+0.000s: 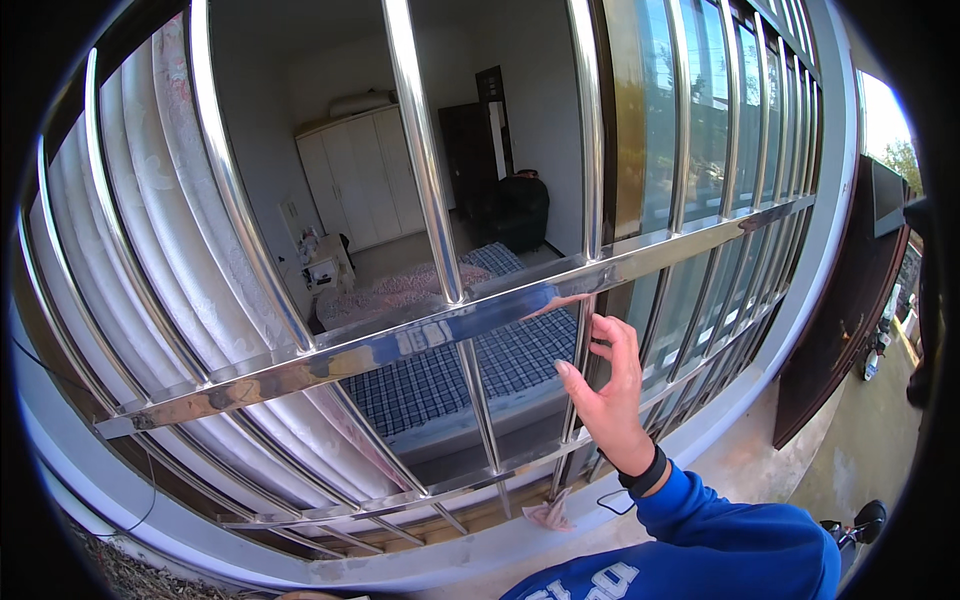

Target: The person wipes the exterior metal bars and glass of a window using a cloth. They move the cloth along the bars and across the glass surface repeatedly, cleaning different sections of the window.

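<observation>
My right hand [615, 397], with a black band at the wrist and a blue sleeve, is raised before a window grille of shiny metal bars. Its thumb and fingers are spread in a curve beside a vertical bar [570, 416], just below the wide polished crossbar [495, 304]. Whether a fingertip touches the bar I cannot tell; nothing is held. Below the hand, a crumpled pinkish cloth [551, 514] hangs at the foot of a bar by the sill. My left hand is out of view.
Through the bars show a bed with a plaid cover [480, 367], a pale wardrobe [360, 180] and a dark armchair [514, 214]. Light curtains [165, 195] cover the left side; a glass pane [697, 142] fills the right. A dark wooden panel [840, 322] leans against the wall at right.
</observation>
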Action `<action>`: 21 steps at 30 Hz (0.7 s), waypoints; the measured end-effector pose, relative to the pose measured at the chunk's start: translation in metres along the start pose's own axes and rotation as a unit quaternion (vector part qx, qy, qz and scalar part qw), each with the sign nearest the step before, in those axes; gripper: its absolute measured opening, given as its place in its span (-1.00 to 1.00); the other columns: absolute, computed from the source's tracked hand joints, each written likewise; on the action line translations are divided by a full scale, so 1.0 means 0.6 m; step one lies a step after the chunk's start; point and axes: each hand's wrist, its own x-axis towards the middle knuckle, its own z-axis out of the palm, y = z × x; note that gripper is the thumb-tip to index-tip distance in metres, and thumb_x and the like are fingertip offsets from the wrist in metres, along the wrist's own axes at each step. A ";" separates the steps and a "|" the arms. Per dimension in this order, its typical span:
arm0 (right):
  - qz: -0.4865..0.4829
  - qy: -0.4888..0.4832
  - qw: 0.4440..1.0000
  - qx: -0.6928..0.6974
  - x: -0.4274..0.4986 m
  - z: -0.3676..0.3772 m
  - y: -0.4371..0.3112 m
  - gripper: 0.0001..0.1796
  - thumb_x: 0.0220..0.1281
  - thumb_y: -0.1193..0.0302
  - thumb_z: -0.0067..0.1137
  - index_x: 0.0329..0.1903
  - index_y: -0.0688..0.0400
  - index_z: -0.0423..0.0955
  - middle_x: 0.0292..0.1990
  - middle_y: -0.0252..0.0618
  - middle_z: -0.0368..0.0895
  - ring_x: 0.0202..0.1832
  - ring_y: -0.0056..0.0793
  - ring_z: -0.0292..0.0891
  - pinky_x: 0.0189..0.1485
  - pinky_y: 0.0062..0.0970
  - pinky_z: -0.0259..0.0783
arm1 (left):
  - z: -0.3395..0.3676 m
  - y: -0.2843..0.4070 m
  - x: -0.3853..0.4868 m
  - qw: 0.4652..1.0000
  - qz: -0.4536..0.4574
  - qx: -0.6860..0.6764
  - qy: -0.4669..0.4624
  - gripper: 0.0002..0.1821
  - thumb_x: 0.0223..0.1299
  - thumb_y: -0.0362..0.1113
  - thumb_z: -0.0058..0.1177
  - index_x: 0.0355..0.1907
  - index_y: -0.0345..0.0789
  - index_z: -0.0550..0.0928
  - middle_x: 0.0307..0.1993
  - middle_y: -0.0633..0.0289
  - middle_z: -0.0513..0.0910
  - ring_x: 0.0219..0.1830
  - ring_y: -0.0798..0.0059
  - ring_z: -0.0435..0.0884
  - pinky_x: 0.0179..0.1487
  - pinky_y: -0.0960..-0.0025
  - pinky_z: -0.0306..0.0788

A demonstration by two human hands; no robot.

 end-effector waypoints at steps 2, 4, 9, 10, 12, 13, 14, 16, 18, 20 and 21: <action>0.062 0.012 0.996 0.059 -0.003 0.007 0.021 -0.31 0.18 0.51 0.45 0.34 0.28 0.33 0.14 -0.01 0.51 0.11 -0.24 0.56 0.16 -0.31 0.54 | 0.018 -0.011 0.009 1.000 -0.011 -0.004 -0.024 -0.33 0.50 0.06 0.03 0.40 -0.44 0.47 0.41 -0.08 0.46 0.43 0.06 0.41 0.52 0.07 0.22; 0.120 0.019 0.984 0.130 -0.005 0.015 0.041 -0.35 0.26 0.52 0.41 0.34 0.29 0.32 -0.03 -0.13 0.62 -0.02 -0.36 0.62 0.14 -0.35 0.55 | 0.033 -0.022 0.018 1.000 -0.009 0.011 -0.005 -0.35 0.52 0.04 0.04 0.41 -0.43 0.47 0.39 -0.03 0.48 0.37 0.10 0.47 0.46 0.10 0.32; 0.271 -0.067 0.911 0.305 -0.005 0.046 0.091 -0.76 0.39 0.47 0.34 0.00 0.28 0.51 -0.28 -0.33 0.70 -0.28 -0.68 0.63 -0.17 -0.59 0.58 | 0.066 -0.029 0.099 0.995 -0.055 -0.054 -0.063 -0.38 0.51 0.07 0.06 0.40 -0.32 0.51 0.33 0.08 0.56 0.29 0.23 0.55 0.39 0.19 0.42; 0.268 -0.071 0.903 0.327 -0.003 0.050 0.100 -0.82 0.42 0.42 0.34 -0.18 0.24 0.54 -0.42 -0.34 0.68 -0.45 -0.66 0.59 -0.33 -0.60 0.55 | 0.078 -0.023 0.117 0.992 -0.061 -0.077 -0.076 -0.37 0.50 0.10 0.06 0.43 -0.26 0.50 0.35 0.08 0.53 0.31 0.21 0.53 0.44 0.12 0.35; 0.304 -0.077 0.888 0.335 -0.001 0.059 0.114 -0.69 0.44 0.31 0.33 -0.43 0.15 0.52 -0.65 -0.42 0.51 -0.68 -0.69 0.36 -0.60 -0.65 0.26 | 0.118 -0.001 0.147 0.985 -0.068 -0.123 -0.104 -0.35 0.48 0.14 0.07 0.48 -0.14 0.47 0.41 0.09 0.49 0.35 0.15 0.50 0.55 -0.02 0.21; 0.363 -0.070 0.862 0.348 -0.001 0.062 0.119 -0.62 0.44 0.28 0.33 -0.51 0.10 0.45 -0.70 -0.47 0.40 -0.74 -0.73 0.21 -0.67 -0.64 0.07 | 0.153 0.008 0.160 0.960 -0.061 -0.218 -0.163 -0.47 0.56 0.09 -0.07 0.24 -0.32 0.59 0.17 0.10 0.68 0.13 0.18 0.70 0.27 0.12 0.56; 0.357 -0.079 0.854 0.369 -0.002 0.066 0.122 -0.56 0.46 0.26 0.31 -0.56 0.06 0.38 -0.71 -0.50 0.33 -0.74 -0.76 0.14 -0.68 -0.64 -0.01 | 0.180 0.029 0.163 0.963 -0.024 -0.218 -0.156 -0.53 0.59 0.05 -0.08 0.15 -0.31 0.64 0.06 0.16 0.74 0.05 0.24 0.74 0.20 0.15 0.60; 0.328 -0.083 0.865 0.371 -0.004 0.067 0.125 -0.50 0.49 0.26 0.26 -0.61 0.02 0.31 -0.76 -0.51 0.25 -0.77 -0.75 0.09 -0.70 -0.62 -0.05 | 0.244 0.078 0.169 0.936 0.035 -0.267 -0.226 -0.55 0.63 0.01 -0.17 0.07 -0.32 0.65 0.00 0.15 0.76 0.06 0.28 0.72 0.19 0.16 0.58; 0.324 -0.070 0.869 0.367 -0.007 0.070 0.128 -0.47 0.51 0.28 0.23 -0.64 0.01 0.27 -0.78 -0.52 0.22 -0.79 -0.74 0.07 -0.71 -0.61 -0.06 | 0.310 0.130 0.176 0.931 0.084 -0.265 -0.235 -0.55 0.65 -0.03 -0.19 0.15 -0.35 0.63 0.06 0.13 0.74 0.12 0.28 0.70 0.27 0.17 0.52; 0.330 -0.059 0.868 0.367 -0.009 0.073 0.133 -0.52 0.50 0.30 0.23 -0.60 0.01 0.28 -0.78 -0.52 0.21 -0.80 -0.74 0.06 -0.73 -0.61 -0.06 | 0.374 0.174 0.183 0.922 0.132 -0.255 -0.258 -0.53 0.67 -0.05 -0.21 0.28 -0.37 0.56 0.20 0.12 0.68 0.25 0.29 0.63 0.39 0.15 0.43; 0.346 -0.042 0.865 0.362 -0.011 0.075 0.136 -0.54 0.49 0.31 0.24 -0.58 0.01 0.29 -0.78 -0.52 0.20 -0.81 -0.74 0.06 -0.74 -0.61 -0.06 | 0.406 0.196 0.190 0.923 0.145 -0.245 -0.260 -0.50 0.67 -0.04 -0.21 0.33 -0.37 0.53 0.25 0.12 0.64 0.29 0.29 0.59 0.43 0.16 0.39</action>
